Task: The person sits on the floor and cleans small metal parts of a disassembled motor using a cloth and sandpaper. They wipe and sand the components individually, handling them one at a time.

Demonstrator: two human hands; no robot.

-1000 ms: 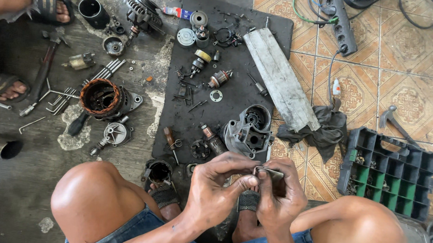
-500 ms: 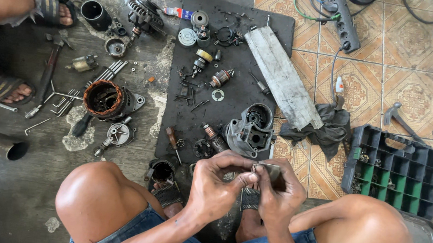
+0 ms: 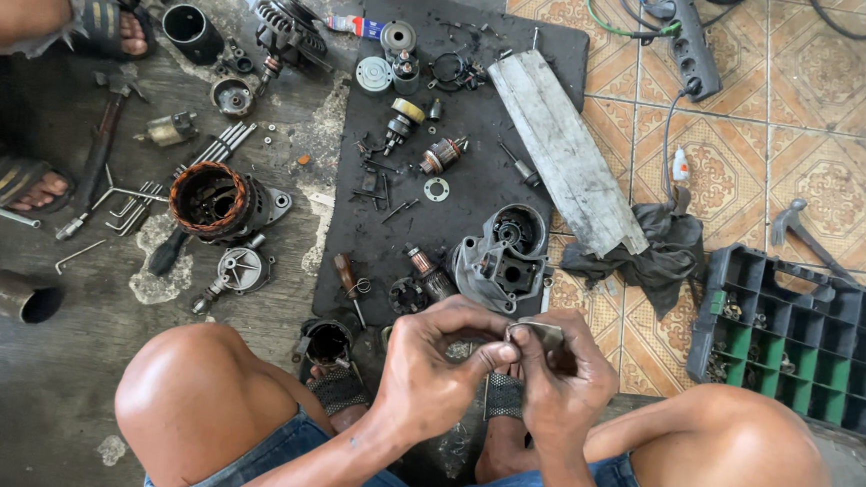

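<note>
- Grimy concrete floor (image 3: 33,400) fills the left half of the view, and patterned orange tile floor (image 3: 850,149) the right; a black rubber mat (image 3: 477,186) lies across the seam between them.
- Seen from above, a person sits with bare knees at the lower edge and both hands meeting between them, just past the mat's near edge.
- Left hand (image 3: 432,369): its grip is clenched, thumb and fingers pinching one end of a small grey metal part (image 3: 538,332).
- Right hand (image 3: 565,377): its grip is closed on the other end of the same part, fingers curled around it.
- The part is held off the floor, between the two hands, above the mat's near edge.
- Just beyond the hands, on the mat, lies a grey starter motor housing (image 3: 502,260), with small armatures, washers and screws spread toward the far edge.
- A flat grey metal bar (image 3: 566,161) lies slantwise on the mat's right edge, its lower end touching a dark rag (image 3: 653,257).
- On the tiles to the right stands a black and green compartment tray (image 3: 798,336), with a hammer (image 3: 800,228) beside its far edge.
- On the concrete to the left lie a copper-wound stator (image 3: 210,198), spanners and a short metal pipe (image 3: 11,296).
- Another person's sandalled feet (image 3: 26,181) rest at the far left.
</note>
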